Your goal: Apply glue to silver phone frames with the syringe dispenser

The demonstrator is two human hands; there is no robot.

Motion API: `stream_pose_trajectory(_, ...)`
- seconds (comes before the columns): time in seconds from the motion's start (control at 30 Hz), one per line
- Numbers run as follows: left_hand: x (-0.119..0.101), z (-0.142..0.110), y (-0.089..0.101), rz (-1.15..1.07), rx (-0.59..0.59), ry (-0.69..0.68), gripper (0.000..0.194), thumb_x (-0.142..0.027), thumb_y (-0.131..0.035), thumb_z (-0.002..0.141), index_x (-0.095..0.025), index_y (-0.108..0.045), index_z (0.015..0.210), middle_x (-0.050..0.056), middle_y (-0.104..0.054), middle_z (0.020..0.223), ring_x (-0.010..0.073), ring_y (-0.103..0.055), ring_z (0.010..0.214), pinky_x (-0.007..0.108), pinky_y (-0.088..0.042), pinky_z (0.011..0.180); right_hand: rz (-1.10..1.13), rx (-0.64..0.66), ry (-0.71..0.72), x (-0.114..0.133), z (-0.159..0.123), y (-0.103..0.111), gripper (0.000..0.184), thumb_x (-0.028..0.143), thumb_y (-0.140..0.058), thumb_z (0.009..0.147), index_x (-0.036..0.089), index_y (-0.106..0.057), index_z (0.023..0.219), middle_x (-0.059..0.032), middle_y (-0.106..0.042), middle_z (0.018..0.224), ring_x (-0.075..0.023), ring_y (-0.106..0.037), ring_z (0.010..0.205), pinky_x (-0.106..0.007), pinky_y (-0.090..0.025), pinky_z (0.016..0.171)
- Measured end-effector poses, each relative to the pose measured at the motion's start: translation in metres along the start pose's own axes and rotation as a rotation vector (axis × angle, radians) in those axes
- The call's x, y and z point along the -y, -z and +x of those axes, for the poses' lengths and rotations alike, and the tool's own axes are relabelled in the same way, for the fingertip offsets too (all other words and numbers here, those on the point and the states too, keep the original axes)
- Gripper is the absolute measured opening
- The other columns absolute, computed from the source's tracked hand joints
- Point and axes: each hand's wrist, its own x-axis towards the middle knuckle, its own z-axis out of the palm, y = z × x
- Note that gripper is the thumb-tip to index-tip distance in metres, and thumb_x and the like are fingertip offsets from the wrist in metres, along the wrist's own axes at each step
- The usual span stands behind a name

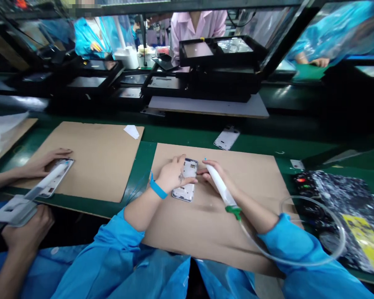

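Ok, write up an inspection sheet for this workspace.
Surface: brown cardboard sheet on a green bench.
Job's things: phone frame lying on the cardboard; white syringe with a green fitting.
Clutter: second phone frame beyond the sheet; yellow label on a speckled item at right.
Left hand: spread over the phone frame, blue wristband on.
Right hand: holding the syringe.
Cables: clear tube loops rightward from the fitting; far end unclear.
Surroundings: black trays ahead; co-worker's hands at left with another phone frame.
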Motion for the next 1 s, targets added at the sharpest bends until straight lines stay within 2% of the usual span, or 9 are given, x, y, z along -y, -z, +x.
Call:
stream_pose_trajectory(0.1,0.007,0.006,-0.002,-0.041,0.021,-0.029,0.079,-0.066,-0.071,0.105,-0.016,-0.054,0.163,0.016,-0.083,0.125,0.0388,-0.081,0.119,0.044,-0.064,0.09,-0.079,0.037,0.05,0.001,-0.006,-0.004,0.068,0.082,-0.072,0.1,0.03,-0.062,0.142,-0.008,-0.085,0.106,-0.0332,-0.084,0.102,-0.055,-0.067,0.101)
stream_pose_trajectory(0.17,0.013,0.012,-0.002,-0.044,0.022,-0.024,0.062,-0.058,-0.072,0.106,-0.019,-0.064,0.153,0.01,-0.084,0.108,0.0363,-0.082,0.11,0.044,-0.064,0.089,-0.086,0.044,0.042,-0.001,-0.007,-0.003,0.067,0.082,-0.073,0.1,0.031,-0.064,0.142,-0.0074,-0.084,0.103,-0.0344,-0.084,0.101,-0.055,-0.068,0.097)
stream_pose_trajectory(0.2,0.015,0.015,-0.001,-0.047,0.013,-0.031,0.059,-0.058,-0.076,0.104,-0.02,-0.068,0.149,0.009,-0.084,0.109,0.0364,-0.082,0.112,0.045,-0.064,0.093,-0.067,0.037,0.032,-0.002,-0.006,-0.003,0.069,0.084,-0.074,0.098,0.031,-0.064,0.143,-0.0075,-0.084,0.102,-0.034,-0.084,0.096,-0.053,-0.069,0.091)
stream_pose_trajectory(0.27,0.018,0.021,-0.001,-0.064,-0.015,-0.078,0.067,-0.06,-0.086,0.097,-0.021,-0.07,0.148,0.013,-0.082,0.129,0.0384,-0.077,0.129,0.05,-0.062,0.109,0.019,-0.002,0.018,-0.002,-0.003,-0.002,0.082,0.092,-0.071,0.095,0.029,-0.062,0.147,-0.0073,-0.082,0.097,-0.0301,-0.08,0.078,-0.047,-0.067,0.073)
stream_pose_trajectory(0.33,0.018,0.026,-0.002,-0.098,-0.016,-0.171,0.076,-0.059,-0.093,0.091,-0.02,-0.069,0.151,0.016,-0.075,0.15,0.038,-0.068,0.145,0.051,-0.054,0.125,0.131,-0.06,-0.007,0.0,0.0,-0.001,0.097,0.102,-0.061,0.092,0.025,-0.06,0.151,-0.0052,-0.077,0.089,-0.0242,-0.07,0.061,-0.04,-0.058,0.055)
stream_pose_trajectory(0.4,0.017,0.031,-0.004,-0.148,0.042,-0.291,0.069,-0.054,-0.095,0.091,-0.021,-0.073,0.148,0.014,-0.074,0.15,0.0353,-0.067,0.146,0.049,-0.052,0.127,0.204,-0.099,-0.072,0.003,0.002,-0.001,0.102,0.106,-0.057,0.09,0.023,-0.064,0.149,-0.0023,-0.071,0.081,-0.0208,-0.062,0.054,-0.035,-0.05,0.047)
stream_pose_trajectory(0.53,0.018,0.033,-0.009,-0.204,0.152,-0.398,0.057,-0.054,-0.093,0.092,-0.023,-0.079,0.137,0.012,-0.079,0.129,0.034,-0.074,0.127,0.048,-0.057,0.114,0.259,-0.182,-0.164,0.007,0.003,-0.001,0.082,0.097,-0.068,0.091,0.024,-0.07,0.129,-0.0011,-0.069,0.075,-0.0216,-0.066,0.057,-0.034,-0.054,0.05)
stream_pose_trajectory(0.7,0.017,0.031,-0.011,-0.221,0.117,-0.343,0.06,-0.062,-0.094,0.089,-0.019,-0.08,0.127,0.013,-0.08,0.121,0.033,-0.075,0.118,0.045,-0.057,0.104,0.249,-0.282,-0.063,0.003,-0.003,-0.005,0.07,0.088,-0.081,0.088,0.028,-0.066,0.121,-0.0031,-0.076,0.08,-0.0248,-0.073,0.066,-0.037,-0.062,0.058)
stream_pose_trajectory(1.0,0.016,0.04,-0.011,-0.22,0.098,-0.418,0.051,-0.065,-0.095,0.085,-0.02,-0.077,0.103,0.007,-0.077,0.104,0.0279,-0.073,0.099,0.04,-0.051,0.09,0.159,-0.143,-0.121,0.009,-0.008,0.007,0.073,0.095,-0.079,0.086,0.025,-0.076,0.105,-0.0046,-0.077,0.075,-0.0229,-0.072,0.062,-0.037,-0.061,0.059)
